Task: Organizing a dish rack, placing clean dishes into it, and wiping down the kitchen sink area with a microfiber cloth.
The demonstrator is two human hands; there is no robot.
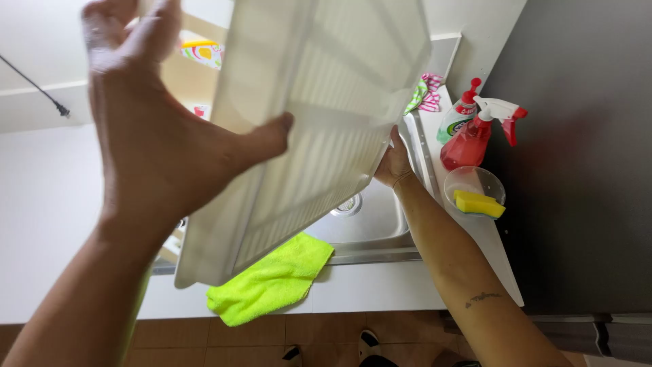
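Your left hand (153,129) is grasping a white plastic tray (305,129), a broad, shallow, ribbed rectangle with a raised rim. The thumb is pressing on the ribbed face and the palm is wrapping the near long edge; the fingers are reaching up past the top of that edge, spread rather than curled tight. Your right hand (392,165) is gripping the far edge of the tray, mostly hidden behind it, so you are only showing knuckles and wrist; how tightly those fingers are closing cannot be told.

You are holding the tray tilted up above the steel sink (370,221), blocking most of the basin from view. The sink is smooth brushed metal with a round drain showing just under the tray's lower edge.

In front of the sink, a fluffy lime-green microfibre cloth (272,282) is lying crumpled on the white counter (373,285), partly under the tray's near corner. To the right of the sink, a red spray bottle (468,139) with a white trigger is standing beside a second bottle (456,119) with a green label. Just in front of them, a clear round bowl (475,180) is holding a yellow sponge (479,203). Behind the sink, a striped pink and green cloth (424,95) is lying bunched.
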